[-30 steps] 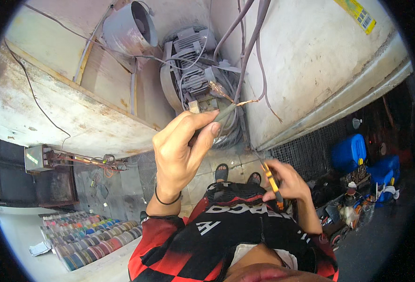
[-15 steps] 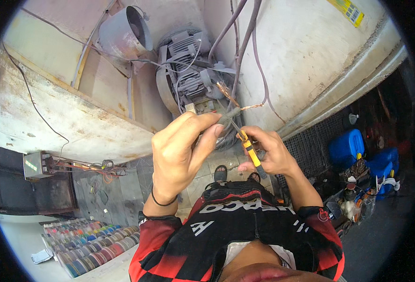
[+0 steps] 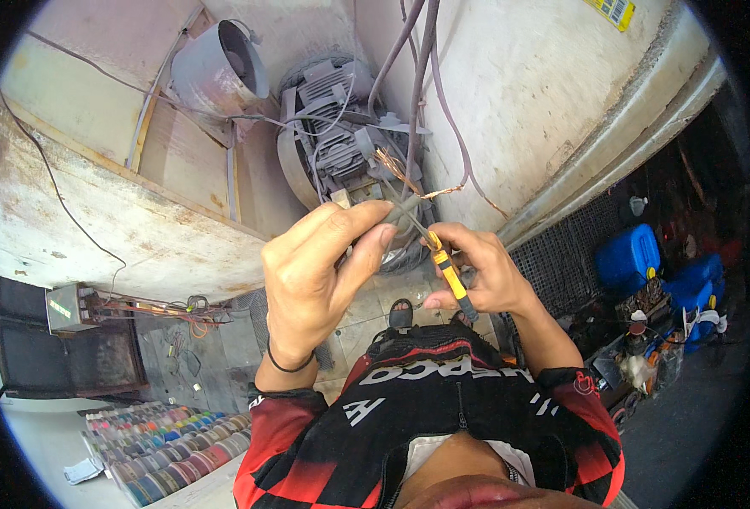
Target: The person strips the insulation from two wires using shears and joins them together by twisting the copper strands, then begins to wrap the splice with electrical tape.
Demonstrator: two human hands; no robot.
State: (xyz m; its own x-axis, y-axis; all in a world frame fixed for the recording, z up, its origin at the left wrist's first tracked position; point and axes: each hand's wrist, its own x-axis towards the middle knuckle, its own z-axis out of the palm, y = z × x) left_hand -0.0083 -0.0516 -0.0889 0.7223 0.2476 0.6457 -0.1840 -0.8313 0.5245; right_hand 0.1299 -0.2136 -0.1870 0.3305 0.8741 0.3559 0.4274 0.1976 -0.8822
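Observation:
Between the thumb and fingers of my left hand [image 3: 311, 265] is a grey cable [image 3: 405, 206], held up in front of the motor. Bare copper strands [image 3: 396, 167] fan out beyond it, and a twisted copper end [image 3: 443, 192] lies beside its tip. My right hand [image 3: 489, 270] is closed around pliers [image 3: 450, 273] with yellow and black handles. Their thin jaws reach up to the cable by my left fingertips; whether they bite into it is hard to see.
A dusty grey motor [image 3: 333, 127] sits behind my hands, beside a metal cylinder [image 3: 218, 72]. Cables [image 3: 426, 76] hang along the right panel [image 3: 553, 102]. A blue jug [image 3: 628, 259] stands at right. Thread spools [image 3: 180, 458] and a wired box [image 3: 68, 308] are at left.
The whole view has shifted slightly, so the motor and panels sit a little further left. Both hands keep their grips, with the pliers still at the cable.

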